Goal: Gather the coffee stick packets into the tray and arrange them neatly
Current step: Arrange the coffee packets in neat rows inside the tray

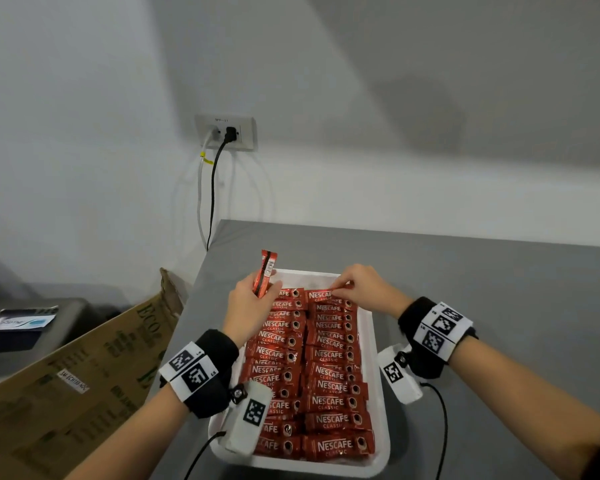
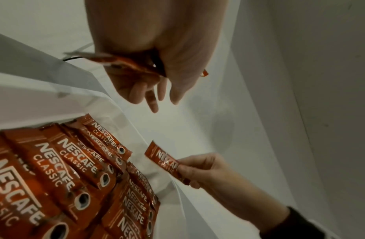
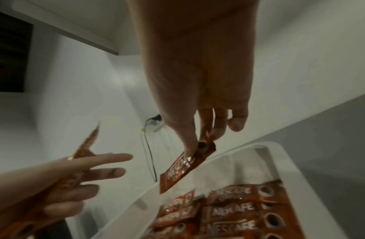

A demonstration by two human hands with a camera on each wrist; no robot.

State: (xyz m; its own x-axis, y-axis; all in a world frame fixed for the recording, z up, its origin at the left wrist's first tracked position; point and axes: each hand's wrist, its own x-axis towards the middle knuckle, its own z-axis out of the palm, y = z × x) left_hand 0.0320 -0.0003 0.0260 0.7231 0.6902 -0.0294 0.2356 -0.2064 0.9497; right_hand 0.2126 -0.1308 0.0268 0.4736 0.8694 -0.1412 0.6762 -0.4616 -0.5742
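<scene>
A white tray [image 1: 378,403] on the grey counter holds two columns of red Nescafe stick packets [image 1: 329,375]. My left hand [image 1: 248,308] hovers over the tray's far left corner and grips a few packets [image 1: 265,271] that stand upright. My right hand [image 1: 364,287] pinches one packet [image 1: 321,294] by its end, label up, just above the far end of the right column. In the left wrist view the held bundle [image 2: 124,63] sits in the palm [image 2: 157,48] while the other hand [image 2: 206,171] holds the single packet [image 2: 163,159]. The right wrist view shows that packet [image 3: 185,165] hanging over the tray rim [image 3: 259,145].
An open cardboard box [image 1: 84,375] stands left of the counter [image 1: 499,289]. A wall socket [image 1: 227,131] with two cables hangs behind. A dark surface with papers [image 1: 21,322] lies at far left. Bare grey counter stretches right of the tray.
</scene>
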